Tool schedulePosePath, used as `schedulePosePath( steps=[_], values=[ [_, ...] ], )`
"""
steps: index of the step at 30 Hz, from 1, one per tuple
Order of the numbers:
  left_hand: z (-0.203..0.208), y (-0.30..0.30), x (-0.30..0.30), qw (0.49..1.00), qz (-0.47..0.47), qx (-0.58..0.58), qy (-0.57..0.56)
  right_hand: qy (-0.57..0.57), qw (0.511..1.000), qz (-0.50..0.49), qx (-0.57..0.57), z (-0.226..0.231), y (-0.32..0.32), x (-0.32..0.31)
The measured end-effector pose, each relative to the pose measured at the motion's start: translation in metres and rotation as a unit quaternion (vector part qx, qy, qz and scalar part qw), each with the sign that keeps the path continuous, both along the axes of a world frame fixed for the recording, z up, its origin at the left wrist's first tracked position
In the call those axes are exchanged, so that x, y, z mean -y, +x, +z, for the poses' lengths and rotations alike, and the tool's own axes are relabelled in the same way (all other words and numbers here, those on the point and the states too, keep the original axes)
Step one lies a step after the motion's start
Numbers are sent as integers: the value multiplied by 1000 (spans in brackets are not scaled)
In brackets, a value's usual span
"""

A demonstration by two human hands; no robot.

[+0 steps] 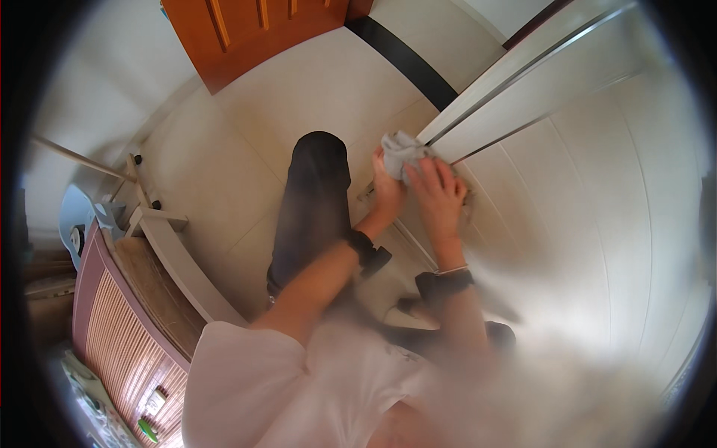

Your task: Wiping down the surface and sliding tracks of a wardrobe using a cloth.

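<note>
A crumpled light grey cloth (403, 151) is bunched up at the near corner of a white panelled cabinet (575, 187). My left hand (386, 181) grips the cloth from its left side, with some fingers hidden behind the folds. From the right, my right hand (437, 190) presses its bent fingers onto the cloth, close against the cabinet's front. Both wrists wear dark bands.
An orange-brown wooden door (258, 37) stands open beyond the pale tiled floor (216, 142). My bent knee (320, 160) is left of my hands. On the left are a bed with a slatted mat (123, 321), a light blue plastic item (75, 213) and a wheeled stand (138, 179).
</note>
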State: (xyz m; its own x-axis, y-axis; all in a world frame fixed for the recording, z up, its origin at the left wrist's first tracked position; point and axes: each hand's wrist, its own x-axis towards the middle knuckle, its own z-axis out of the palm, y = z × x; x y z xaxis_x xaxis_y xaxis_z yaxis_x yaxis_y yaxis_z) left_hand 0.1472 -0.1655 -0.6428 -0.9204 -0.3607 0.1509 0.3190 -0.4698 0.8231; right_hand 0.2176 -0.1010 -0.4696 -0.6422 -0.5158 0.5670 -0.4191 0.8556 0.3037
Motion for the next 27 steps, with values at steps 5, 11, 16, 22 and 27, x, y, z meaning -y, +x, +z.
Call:
schedulePosePath(
  steps=[5,11,16,22,27],
  values=[
    [-97,14,27,992,88,95,-11,-8,993,37,115,-81,1,26],
    [141,47,6,997,72,-3,12,-6,995,-82,51,60,25,-4],
    [319,46,29,815,257,-366,-367,16,934,-101,-342,222,45,-36],
    [278,46,-34,797,208,-395,-406,-75,941,-117,-308,170,62,-95],
    [106,81,-25,807,106,-266,-517,-60,986,-101,-116,-8,93,-103]
  ],
)
